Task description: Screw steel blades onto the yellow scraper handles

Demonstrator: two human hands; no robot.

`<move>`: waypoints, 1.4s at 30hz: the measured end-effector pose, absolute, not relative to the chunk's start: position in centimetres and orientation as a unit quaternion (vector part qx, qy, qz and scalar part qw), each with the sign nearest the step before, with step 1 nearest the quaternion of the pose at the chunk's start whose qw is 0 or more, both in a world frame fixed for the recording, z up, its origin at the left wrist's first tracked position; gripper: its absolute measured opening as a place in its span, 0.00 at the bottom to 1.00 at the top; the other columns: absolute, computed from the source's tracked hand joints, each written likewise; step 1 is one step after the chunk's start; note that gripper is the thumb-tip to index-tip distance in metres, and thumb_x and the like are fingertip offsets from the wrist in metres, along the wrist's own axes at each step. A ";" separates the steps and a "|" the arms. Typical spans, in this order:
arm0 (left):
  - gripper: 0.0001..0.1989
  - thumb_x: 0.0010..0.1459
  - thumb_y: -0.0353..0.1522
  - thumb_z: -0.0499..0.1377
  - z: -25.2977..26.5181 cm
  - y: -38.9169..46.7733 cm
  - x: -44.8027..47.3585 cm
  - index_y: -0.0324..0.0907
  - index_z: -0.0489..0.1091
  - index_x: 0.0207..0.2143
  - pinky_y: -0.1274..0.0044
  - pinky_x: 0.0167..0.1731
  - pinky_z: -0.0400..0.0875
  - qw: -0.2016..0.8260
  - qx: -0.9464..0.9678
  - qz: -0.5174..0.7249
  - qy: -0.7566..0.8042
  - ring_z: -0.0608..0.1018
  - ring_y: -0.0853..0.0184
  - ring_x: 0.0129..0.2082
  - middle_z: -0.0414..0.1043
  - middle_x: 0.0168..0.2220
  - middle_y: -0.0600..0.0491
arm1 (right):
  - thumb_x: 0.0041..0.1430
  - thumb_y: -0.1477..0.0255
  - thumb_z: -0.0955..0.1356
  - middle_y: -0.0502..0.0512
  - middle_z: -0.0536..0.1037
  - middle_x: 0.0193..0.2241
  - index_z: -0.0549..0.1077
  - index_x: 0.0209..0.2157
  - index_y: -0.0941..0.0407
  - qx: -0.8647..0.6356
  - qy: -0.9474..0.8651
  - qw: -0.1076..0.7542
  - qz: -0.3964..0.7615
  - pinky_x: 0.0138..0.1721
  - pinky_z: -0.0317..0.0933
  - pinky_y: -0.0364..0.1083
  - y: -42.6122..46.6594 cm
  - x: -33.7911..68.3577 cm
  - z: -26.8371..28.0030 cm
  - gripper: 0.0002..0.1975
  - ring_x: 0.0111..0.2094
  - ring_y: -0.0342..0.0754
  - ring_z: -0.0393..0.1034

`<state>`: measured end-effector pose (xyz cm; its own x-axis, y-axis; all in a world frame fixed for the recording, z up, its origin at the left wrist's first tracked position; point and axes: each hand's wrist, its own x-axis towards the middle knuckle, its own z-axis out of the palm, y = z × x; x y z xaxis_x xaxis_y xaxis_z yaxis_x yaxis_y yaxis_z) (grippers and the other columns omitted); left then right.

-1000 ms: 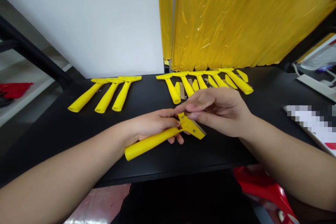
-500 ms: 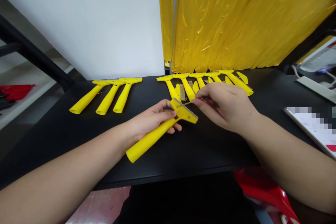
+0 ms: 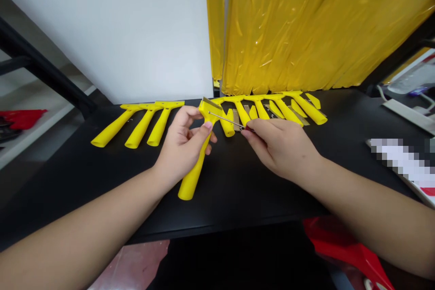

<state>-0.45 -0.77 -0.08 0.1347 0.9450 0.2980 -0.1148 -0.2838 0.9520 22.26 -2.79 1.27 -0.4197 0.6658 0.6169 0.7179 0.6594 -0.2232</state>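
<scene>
In the head view my left hand (image 3: 188,138) grips a yellow scraper (image 3: 193,176) just below its head, handle slanting down toward me. A metal blade edge shows along the top of that head. My right hand (image 3: 282,142) is closed on a screwdriver (image 3: 227,119), whose thin shaft points left. The shaft's tip meets the face of the scraper head, near a screw spot. The screwdriver's handle is mostly hidden in my fingers. Behind my hands, several yellow scraper handles (image 3: 261,108) lie in a row with loose yellow plates (image 3: 299,108) and blades (image 3: 236,118) among them.
Three yellow scrapers (image 3: 158,127) lie at the left on the black table (image 3: 238,190). A white panel (image 3: 136,31) and yellow plastic wrapping (image 3: 288,27) rise behind. A white box (image 3: 397,163) is at the right, and a red bag (image 3: 346,244) sits below the front edge.
The held scraper has swung more upright and moved left and up. My right hand has shifted slightly down and left, with more of the screwdriver shaft now showing.
</scene>
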 end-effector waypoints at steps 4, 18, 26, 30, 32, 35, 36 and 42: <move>0.17 0.62 0.32 0.68 0.0 -0.9 -0.6 0.48 0.62 0.44 0.80 0.20 0.72 0.436 0.606 0.566 0.349 0.80 0.71 0.29 0.70 0.42 0.58 | 0.74 0.66 0.66 0.46 0.66 0.20 0.70 0.29 0.54 -0.408 -0.775 0.416 0.244 0.24 0.51 0.45 -2.8 22.2 1.8 0.16 0.21 0.42 0.57; 0.19 0.51 0.23 0.68 0.3 2.3 -2.4 0.43 0.70 0.45 0.80 0.25 0.74 0.497 0.536 0.534 0.425 0.79 0.73 0.26 0.75 0.42 0.53 | 0.69 0.54 0.71 0.40 0.59 0.20 0.71 0.32 0.56 -0.377 -0.615 0.311 0.619 0.21 0.47 0.40 0.6 23.2 0.1 0.20 0.20 0.39 0.50; 0.19 0.58 0.16 0.54 2.9 5.0 -4.8 0.39 0.70 0.49 0.80 0.39 0.85 0.630 0.234 0.610 0.421 0.86 0.66 0.41 0.80 0.45 0.44 | 0.75 0.59 0.65 0.44 0.66 0.23 0.74 0.38 0.56 -0.359 -0.733 0.318 0.483 0.29 0.56 0.43 2.1 25.5 0.1 0.16 0.25 0.42 0.62; 0.17 0.67 0.22 0.56 3.0 5.2 -5.6 0.44 0.69 0.55 0.89 0.20 0.72 0.670 0.275 0.581 0.371 0.82 0.73 0.31 0.80 0.49 0.44 | 0.74 0.59 0.66 0.44 0.67 0.23 0.74 0.37 0.56 -0.357 -0.731 0.332 0.478 0.31 0.58 0.44 2.4 25.7 0.1 0.16 0.25 0.43 0.63; 0.23 0.65 0.22 0.57 3.0 5.3 -6.0 0.50 0.67 0.59 0.90 0.17 0.65 0.671 0.285 0.580 0.363 0.76 0.76 0.25 0.81 0.47 0.47 | 0.74 0.58 0.67 0.45 0.67 0.24 0.73 0.37 0.56 -0.355 -0.731 0.336 0.476 0.31 0.59 0.44 2.5 25.8 0.1 0.16 0.25 0.43 0.63; 0.35 0.58 0.22 0.58 2.5 5.9 -6.6 0.55 0.63 0.65 0.85 0.21 0.69 0.619 0.342 0.582 0.401 0.74 0.73 0.24 0.80 0.42 0.49 | 0.75 0.59 0.66 0.45 0.67 0.24 0.73 0.37 0.56 -0.349 -0.739 0.335 0.470 0.32 0.59 0.44 2.4 25.9 0.1 0.16 0.26 0.43 0.63; 0.38 0.55 0.22 0.59 2.1 6.2 -6.8 0.54 0.63 0.67 0.83 0.24 0.72 0.579 0.384 0.581 0.423 0.76 0.71 0.26 0.80 0.42 0.48 | 0.76 0.59 0.65 0.45 0.67 0.24 0.73 0.37 0.56 -0.345 -0.744 0.333 0.465 0.32 0.59 0.44 2.4 25.9 0.1 0.16 0.26 0.43 0.63; 0.42 0.52 0.30 0.69 -0.7 6.7 -7.8 0.44 0.65 0.70 0.60 0.54 0.79 0.220 0.661 0.406 0.592 0.83 0.57 0.45 0.77 0.53 0.44 | 0.77 0.62 0.63 0.46 0.67 0.25 0.74 0.38 0.56 -0.339 -0.766 0.318 0.444 0.31 0.56 0.45 2.2 25.7 0.2 0.15 0.26 0.43 0.62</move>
<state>-7.83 6.72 -0.71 -0.0303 0.9603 0.2773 0.6033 -0.2036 0.7711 25.71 2.18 0.18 -0.5684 0.8016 0.1855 0.2376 0.3758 -0.8957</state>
